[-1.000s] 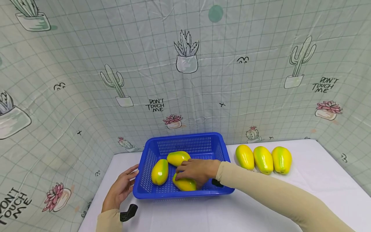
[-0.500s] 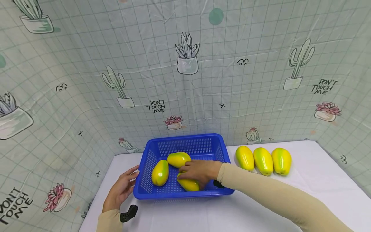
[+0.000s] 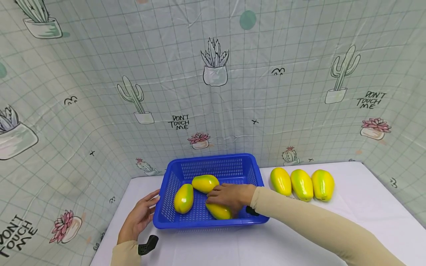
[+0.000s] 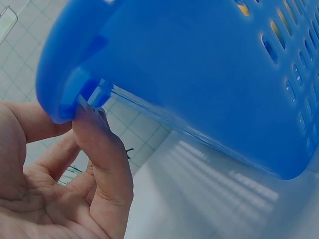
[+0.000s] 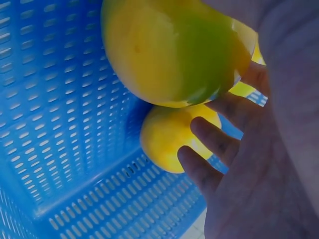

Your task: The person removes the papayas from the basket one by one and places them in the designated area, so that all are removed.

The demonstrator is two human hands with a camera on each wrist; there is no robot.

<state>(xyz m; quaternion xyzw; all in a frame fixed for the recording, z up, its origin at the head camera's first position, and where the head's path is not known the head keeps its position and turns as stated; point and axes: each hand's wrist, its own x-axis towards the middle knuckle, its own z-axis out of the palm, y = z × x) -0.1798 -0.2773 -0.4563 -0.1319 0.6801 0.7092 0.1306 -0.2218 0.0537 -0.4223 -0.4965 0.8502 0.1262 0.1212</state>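
Note:
A blue perforated plastic basket (image 3: 213,223) stands on the table with three yellow-green papayas inside. My left hand (image 3: 141,214) pinches the basket's left rim, thumb and a finger meeting at its edge in the left wrist view. Inside the basket, my right hand (image 3: 227,195) holds the front papaya (image 3: 219,211) from above, partly covering it. In the right wrist view that papaya (image 5: 169,50) lies between thumb and fingers, with a second one behind the fingertips. A papaya (image 3: 183,198) lies at the basket's left, another (image 3: 204,183) further back.
Three more papayas, the nearest (image 3: 281,181) leftmost, lie in a row to the right of the basket. A white cloth covers the table (image 3: 362,207). A printed curtain (image 3: 253,92) hangs behind and at both sides.
My right hand has shifted slightly to the right inside the basket, and the front papaya has moved right with it. The left hand stays at the rim.

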